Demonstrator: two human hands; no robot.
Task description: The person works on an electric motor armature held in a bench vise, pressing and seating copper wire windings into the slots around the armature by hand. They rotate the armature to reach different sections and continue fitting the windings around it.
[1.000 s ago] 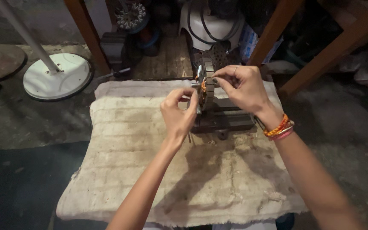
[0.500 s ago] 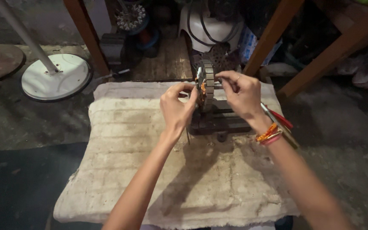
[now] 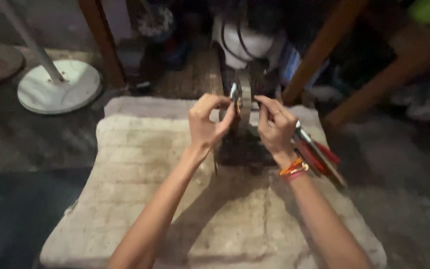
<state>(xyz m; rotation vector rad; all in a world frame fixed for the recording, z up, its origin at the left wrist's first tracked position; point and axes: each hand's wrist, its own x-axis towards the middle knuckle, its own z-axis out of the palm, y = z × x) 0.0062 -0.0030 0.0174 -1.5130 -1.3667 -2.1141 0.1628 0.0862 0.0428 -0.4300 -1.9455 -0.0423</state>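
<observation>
worn beige mat (image 3: pixel 140 169), grey floor (image 3: pixel 6 149), white fan base (image 3: pixel 58 87)

White round fan base (image 3: pixel 58 85) at upper left, on grey floor. Red-handled pliers (image 3: pixel 319 155) lying on worn beige mat (image 3: pixel 140 174). Wooden legs (image 3: pixel 103 42) behind.

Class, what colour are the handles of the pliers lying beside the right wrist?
Red, on the pliers in the head view.
</observation>
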